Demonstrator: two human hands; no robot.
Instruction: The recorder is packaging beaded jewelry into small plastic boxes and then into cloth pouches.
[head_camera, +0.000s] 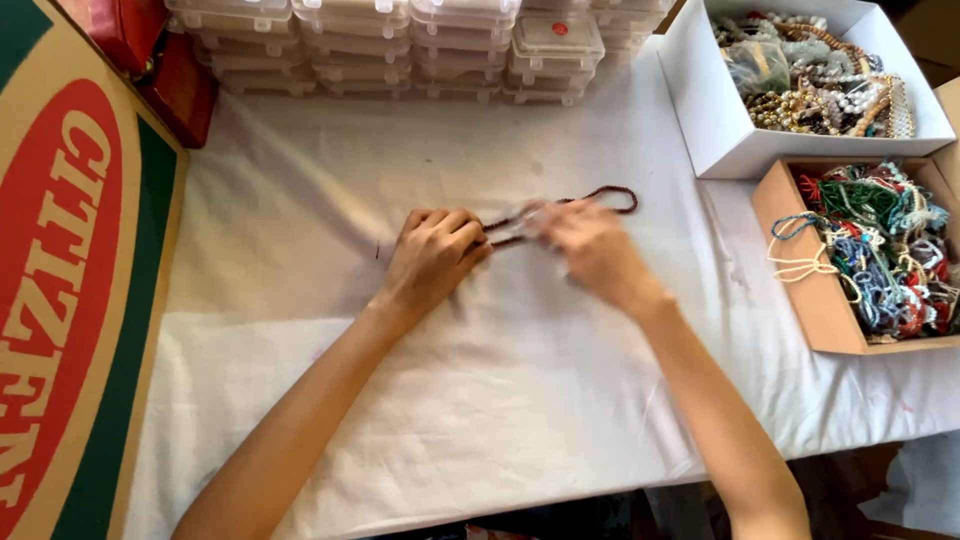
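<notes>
Brown beaded string lay on white cloth as left hand pinched one end; right hand, blurred, grip unclear. Straightening seemingly underway, needing gentle tension.

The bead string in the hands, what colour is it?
The bead string is dark reddish-brown, seen best in the head view against the white cloth.

- I am getting a bright, even picture; soft light is falling from above onto the white cloth.
- Shadows are showing only faintly under the forearms.
- My right hand is smearing with motion blur (the fingers worst), while my left hand is staying sharp.
- The clear plastic boxes are catching mild glare.
- The edges are bowing slightly.
</notes>
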